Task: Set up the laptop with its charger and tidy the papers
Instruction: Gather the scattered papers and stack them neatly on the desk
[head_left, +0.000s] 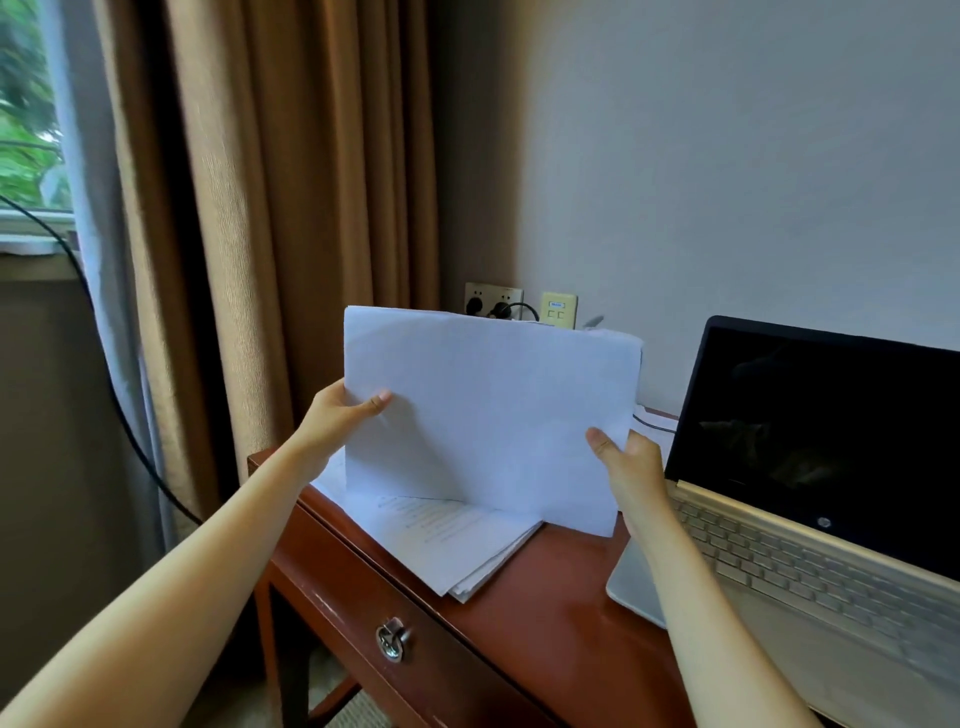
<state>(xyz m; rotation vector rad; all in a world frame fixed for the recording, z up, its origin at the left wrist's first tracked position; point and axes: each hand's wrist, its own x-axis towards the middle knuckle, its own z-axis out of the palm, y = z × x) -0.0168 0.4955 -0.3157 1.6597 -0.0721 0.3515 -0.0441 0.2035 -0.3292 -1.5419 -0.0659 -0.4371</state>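
I hold a sheaf of white papers (488, 410) upright above the desk, its lower edge resting near the desk. My left hand (337, 421) grips its left edge and my right hand (626, 462) grips its right edge. Under it a second stack of printed papers (457, 540) lies flat on the red-brown wooden desk (524, 623). To the right an open silver laptop (810, 525) stands with a dark screen. A black plug (501, 310) sits in the wall socket behind the papers, its cable running right behind the sheets.
A desk drawer with a metal ring pull (392, 640) faces me. Brown curtains (291, 218) hang left of the desk, beside a window (28, 119). A black cable (119, 410) hangs across the left. A second wall plate (558, 310) is by the socket.
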